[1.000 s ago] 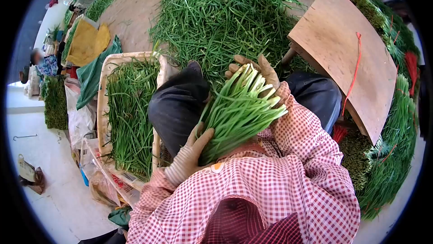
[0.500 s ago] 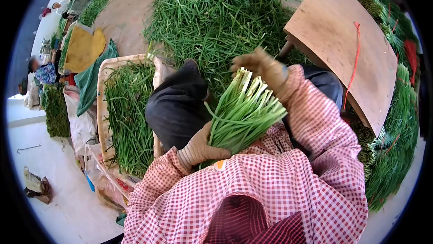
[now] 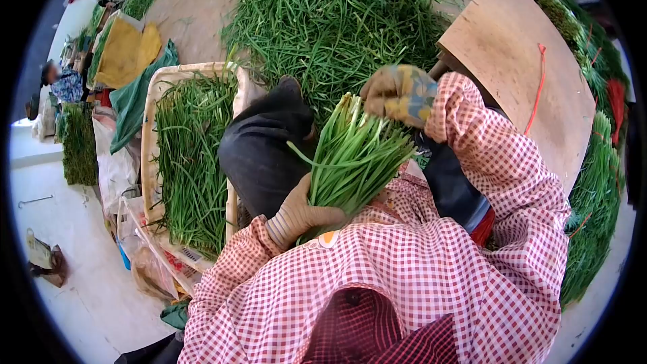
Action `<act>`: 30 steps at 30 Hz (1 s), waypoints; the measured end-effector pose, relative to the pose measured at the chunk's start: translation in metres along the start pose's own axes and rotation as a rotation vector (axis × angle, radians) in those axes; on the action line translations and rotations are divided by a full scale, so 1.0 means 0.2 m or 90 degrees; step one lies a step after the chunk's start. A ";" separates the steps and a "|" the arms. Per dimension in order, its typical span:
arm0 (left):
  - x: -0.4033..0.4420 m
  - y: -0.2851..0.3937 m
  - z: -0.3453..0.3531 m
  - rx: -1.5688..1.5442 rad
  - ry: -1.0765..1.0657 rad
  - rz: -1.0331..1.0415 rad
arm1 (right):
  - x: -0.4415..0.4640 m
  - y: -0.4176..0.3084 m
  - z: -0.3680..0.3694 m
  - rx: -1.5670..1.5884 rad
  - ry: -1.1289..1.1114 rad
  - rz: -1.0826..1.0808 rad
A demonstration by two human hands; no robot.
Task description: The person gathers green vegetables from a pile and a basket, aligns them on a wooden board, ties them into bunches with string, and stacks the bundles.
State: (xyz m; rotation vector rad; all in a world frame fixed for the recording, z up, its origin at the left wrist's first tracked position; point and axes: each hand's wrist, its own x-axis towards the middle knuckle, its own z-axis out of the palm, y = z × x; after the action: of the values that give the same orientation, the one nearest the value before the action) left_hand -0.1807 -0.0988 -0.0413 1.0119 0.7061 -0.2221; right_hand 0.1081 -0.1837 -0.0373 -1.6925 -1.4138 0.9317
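Note:
A bundle of garlic chives (image 3: 350,162) rests against my front, pale stalk ends up and outward. My left hand (image 3: 303,212), in a beige glove, is closed round its lower left side, thumb across the leaves. At the pale ends is my right hand (image 3: 397,94), in a tan glove with a blue and yellow patterned back. Its fingers are curled in and overlap the stalk ends; whatever they hold, if anything, is hidden.
Beyond my knees lies a large heap of loose chives (image 3: 337,20). A cloth-lined crate (image 3: 149,162) of chives stands left. To the right is a wooden board (image 3: 519,61) with a red tie (image 3: 539,88), beside stacked chive bundles (image 3: 596,209). Another person (image 3: 67,84) sits far left.
My right hand has turned its back toward me and curled its fingers over the pale stalk ends. The left hand keeps its hold on the bundle. The view has shifted slightly.

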 end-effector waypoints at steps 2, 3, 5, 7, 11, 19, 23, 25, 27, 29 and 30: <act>0.00 -0.03 -0.03 -0.026 -0.017 0.006 | 0.05 -0.07 -0.08 -0.119 0.116 0.051; -0.01 -0.03 -0.04 -0.027 -0.017 0.007 | 0.11 -0.03 -0.14 -0.183 0.232 0.085; -0.03 -0.04 -0.05 -0.080 -0.014 0.002 | 0.19 -0.10 -0.38 -0.166 0.417 0.263; -0.06 -0.03 -0.04 -0.131 -0.007 0.013 | 0.21 0.23 -0.67 0.343 0.500 -0.165; -0.06 -0.07 -0.06 -0.147 0.028 0.039 | 0.01 0.03 -0.37 -0.293 0.254 -0.028; -0.07 -0.05 -0.02 -0.172 0.077 0.029 | -0.05 0.01 0.30 0.144 0.016 -0.018; -0.06 -0.06 -0.03 -0.170 0.085 0.029 | 0.04 0.18 0.29 0.432 0.172 0.155; -0.07 -0.07 -0.04 -0.152 0.087 0.032 | 0.09 0.32 0.20 0.400 0.290 0.185; -0.08 -0.09 -0.06 -0.140 0.081 0.060 | 0.12 0.39 0.06 0.230 0.401 0.363; -0.09 -0.11 -0.09 -0.126 0.079 0.096 | 0.06 0.44 0.03 -0.258 0.242 0.496; -0.10 -0.12 -0.09 -0.118 0.091 0.128 | 0.08 0.47 0.05 -0.263 0.083 0.563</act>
State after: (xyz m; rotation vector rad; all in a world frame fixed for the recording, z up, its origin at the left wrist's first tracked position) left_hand -0.2161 -0.0992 -0.0522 0.9191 0.7345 0.0912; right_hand 0.1452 -0.1796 -0.1253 -2.7311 -0.7632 0.9742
